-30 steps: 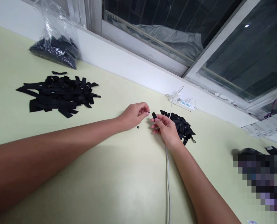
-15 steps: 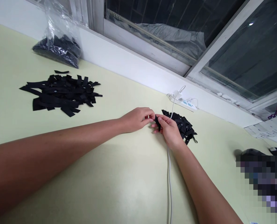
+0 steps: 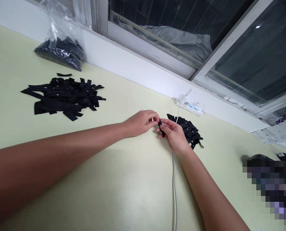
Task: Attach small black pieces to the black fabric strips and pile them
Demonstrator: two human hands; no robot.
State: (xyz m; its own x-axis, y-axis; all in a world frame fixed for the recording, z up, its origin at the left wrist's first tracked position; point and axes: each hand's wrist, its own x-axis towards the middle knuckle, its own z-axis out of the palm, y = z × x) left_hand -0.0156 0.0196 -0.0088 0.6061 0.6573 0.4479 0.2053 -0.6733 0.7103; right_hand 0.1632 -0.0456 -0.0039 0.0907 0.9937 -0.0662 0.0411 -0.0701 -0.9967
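My left hand [image 3: 141,122] and my right hand [image 3: 173,134] meet fingertip to fingertip over the pale green table [image 3: 123,186]. Between them they pinch a short black strip [image 3: 160,125], held by my right thumb and fingers, with my left fingertips pressed on its end. Whatever small part my left fingers carry is hidden. Just right of my right hand lies a small heap of black strips [image 3: 187,130].
A large pile of black strips [image 3: 63,97] lies at the left. Behind it, a clear plastic bag of black pieces [image 3: 59,48] leans by the white wall. A white power strip [image 3: 189,107] sits under the window, its cable [image 3: 174,189] running toward me. A blurred dark object [image 3: 268,179] is at right.
My left hand, which held a tiny black piece apart from the strip, moved right and closed onto the strip in my right hand. The small black ring on the table is now covered.
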